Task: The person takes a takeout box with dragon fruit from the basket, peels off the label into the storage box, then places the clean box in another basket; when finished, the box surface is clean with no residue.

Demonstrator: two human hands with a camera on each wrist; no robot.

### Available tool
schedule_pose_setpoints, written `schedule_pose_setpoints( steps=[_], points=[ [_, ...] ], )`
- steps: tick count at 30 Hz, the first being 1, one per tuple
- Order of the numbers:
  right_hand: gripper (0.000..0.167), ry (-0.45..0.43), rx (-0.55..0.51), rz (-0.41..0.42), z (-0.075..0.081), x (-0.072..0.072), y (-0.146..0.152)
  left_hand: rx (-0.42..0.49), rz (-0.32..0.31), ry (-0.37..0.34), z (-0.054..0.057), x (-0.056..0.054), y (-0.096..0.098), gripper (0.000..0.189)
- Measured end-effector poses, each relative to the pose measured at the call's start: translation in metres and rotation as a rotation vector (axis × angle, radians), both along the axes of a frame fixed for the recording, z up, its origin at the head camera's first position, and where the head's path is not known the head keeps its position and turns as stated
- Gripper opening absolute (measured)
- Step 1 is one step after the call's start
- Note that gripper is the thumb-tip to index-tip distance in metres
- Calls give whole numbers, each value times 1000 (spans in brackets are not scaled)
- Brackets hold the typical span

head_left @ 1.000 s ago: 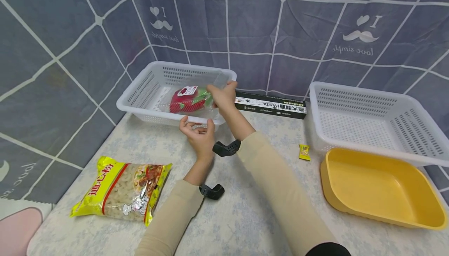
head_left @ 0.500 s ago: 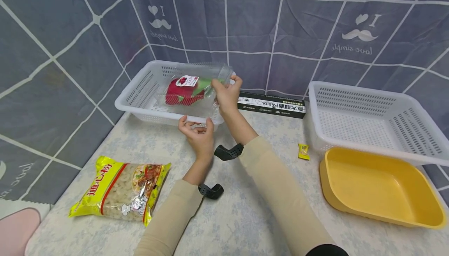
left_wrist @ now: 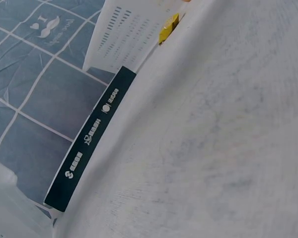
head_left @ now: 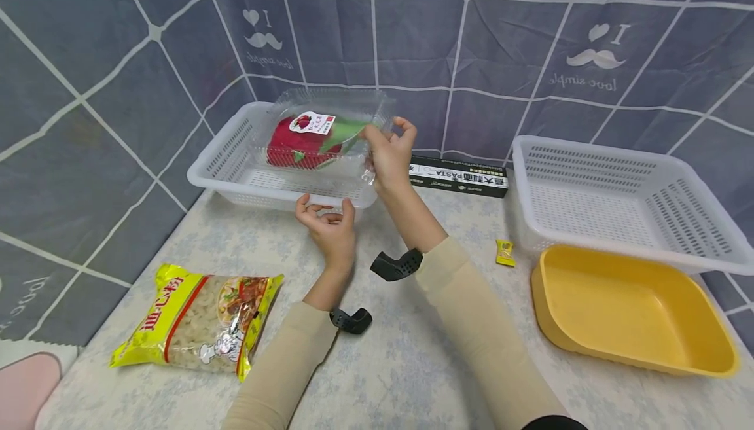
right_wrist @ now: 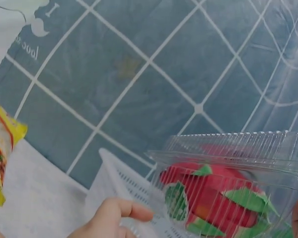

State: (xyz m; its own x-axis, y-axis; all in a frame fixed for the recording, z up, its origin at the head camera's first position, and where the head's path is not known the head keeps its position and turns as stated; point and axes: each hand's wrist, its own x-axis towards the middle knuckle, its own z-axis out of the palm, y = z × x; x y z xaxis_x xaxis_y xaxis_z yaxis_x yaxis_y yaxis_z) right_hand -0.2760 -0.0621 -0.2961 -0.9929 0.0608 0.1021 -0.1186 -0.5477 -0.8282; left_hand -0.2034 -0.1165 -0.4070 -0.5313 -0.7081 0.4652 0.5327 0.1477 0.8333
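My right hand (head_left: 391, 155) pinches the right end of a clear plastic clamshell box (head_left: 347, 99), held tilted over the left white basket (head_left: 203, 171). Inside the box lies a red and green dragon fruit (head_left: 285, 139) with a white label on top. My left hand (head_left: 332, 230) grips the front rim of that basket near its right corner. In the right wrist view the left hand's bent finger (right_wrist: 129, 209) meets the basket's edge, and the dragon fruit (right_wrist: 213, 193) shows through the ridged plastic. Neither hand is visible in the left wrist view.
A black pasta box (head_left: 459, 178) lies along the back wall. To the right stand another white basket (head_left: 589, 201) and a yellow tub (head_left: 624, 312), with a small yellow packet (head_left: 504, 252) beside them. At front left lies a yellow bag of macaroni (head_left: 200, 322).
The clamshell box with the dragon fruit has risen and tilted up out of the basket as my right hand moved up and slightly right. The left hand stays on the rim.
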Motion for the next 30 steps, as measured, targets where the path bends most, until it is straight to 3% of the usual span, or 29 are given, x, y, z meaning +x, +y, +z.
schedule_pose_setpoints(
  steps=[11, 17, 19, 26, 30],
  points=[
    [55, 10, -90, 16, 9, 19, 27, 24, -22, -9, -1, 0, 0, 60],
    [54, -15, -68, 14, 11, 32, 46, 48, -9, -42, 0, -1, 1, 59],
    [53, -30, -50, 16, 11, 37, 53, 53, -6, -42, -2, -3, 1, 59],
    [50, -56, -43, 18, 7, 50, 75, 89, -9, -39, -26, -20, -7, 62],
    [47, -67, -29, -2, 5, 57, 84, 93, -33, -29, -29, -20, -8, 66]
  ],
)
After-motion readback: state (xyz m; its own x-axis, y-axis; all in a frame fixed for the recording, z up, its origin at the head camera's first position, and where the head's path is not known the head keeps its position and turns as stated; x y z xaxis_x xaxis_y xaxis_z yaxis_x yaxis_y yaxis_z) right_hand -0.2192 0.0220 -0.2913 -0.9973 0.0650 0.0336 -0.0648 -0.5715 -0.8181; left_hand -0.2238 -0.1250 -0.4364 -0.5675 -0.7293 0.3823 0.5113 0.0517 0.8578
